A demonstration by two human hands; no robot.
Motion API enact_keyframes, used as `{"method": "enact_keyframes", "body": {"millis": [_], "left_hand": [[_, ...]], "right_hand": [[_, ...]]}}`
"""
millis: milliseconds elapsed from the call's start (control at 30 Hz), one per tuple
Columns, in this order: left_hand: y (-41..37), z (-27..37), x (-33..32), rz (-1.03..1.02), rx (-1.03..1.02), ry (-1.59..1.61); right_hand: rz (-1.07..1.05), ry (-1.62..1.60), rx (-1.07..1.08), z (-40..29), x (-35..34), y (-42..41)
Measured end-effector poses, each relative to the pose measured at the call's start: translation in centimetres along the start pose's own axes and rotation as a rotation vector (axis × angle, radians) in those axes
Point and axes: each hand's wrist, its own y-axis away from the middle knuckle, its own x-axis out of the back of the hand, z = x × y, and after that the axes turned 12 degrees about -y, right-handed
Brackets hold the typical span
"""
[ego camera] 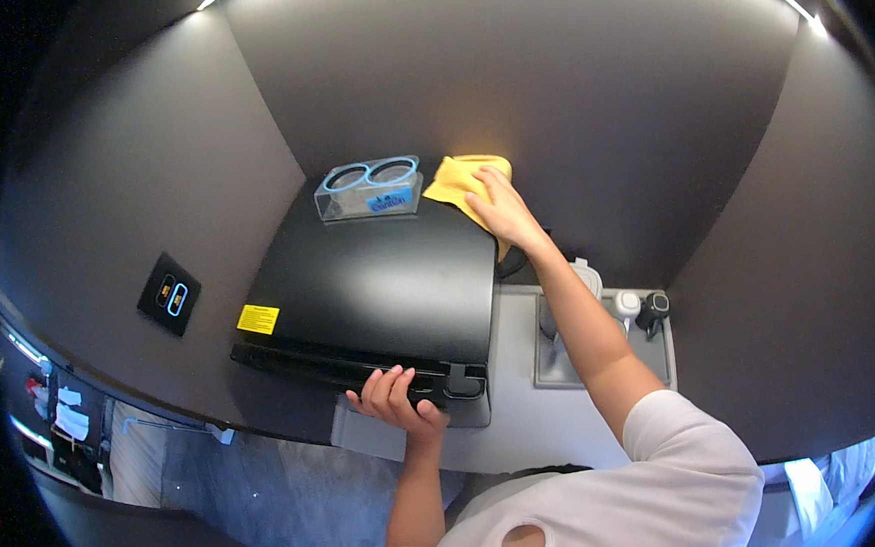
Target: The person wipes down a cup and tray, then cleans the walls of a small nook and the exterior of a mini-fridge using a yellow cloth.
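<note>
A yellow cloth (469, 181) lies over the back right corner of a black box-shaped appliance (378, 277), part of it hanging down the side. My right hand (505, 209) is laid on the cloth, fingers spread, pressing it against that corner. My left hand (399, 400) touches the appliance's front upper edge, left of a dark latch-like part (464, 382), with its fingers apart. On the back of the appliance's top stands a clear plastic holder (368, 199) with two blue-rimmed round openings. A yellow label (258, 319) is stuck near the front left corner.
Right of the appliance, a grey tray (664, 350) on the white counter (517, 411) holds a white kettle-like vessel (586, 276), a white mug (626, 304) and a dark mug (655, 307). Dark panels enclose the back and sides. A switch plate (169, 294) is on the left panel.
</note>
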Motion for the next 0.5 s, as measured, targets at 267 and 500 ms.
{"method": "enact_keyframes", "body": {"millis": [267, 500], "left_hand": [[-0.3, 0.5, 0.1, -0.023, 0.012, 0.004], [-0.6, 0.4, 1.0, -0.014, 0.067, 0.024]], "right_hand": [[0.308, -0.94, -0.377, 4.8, -3.8, 4.8], [0.341, -1.048, -0.621, 1.5, -6.7, 12.7]]}}
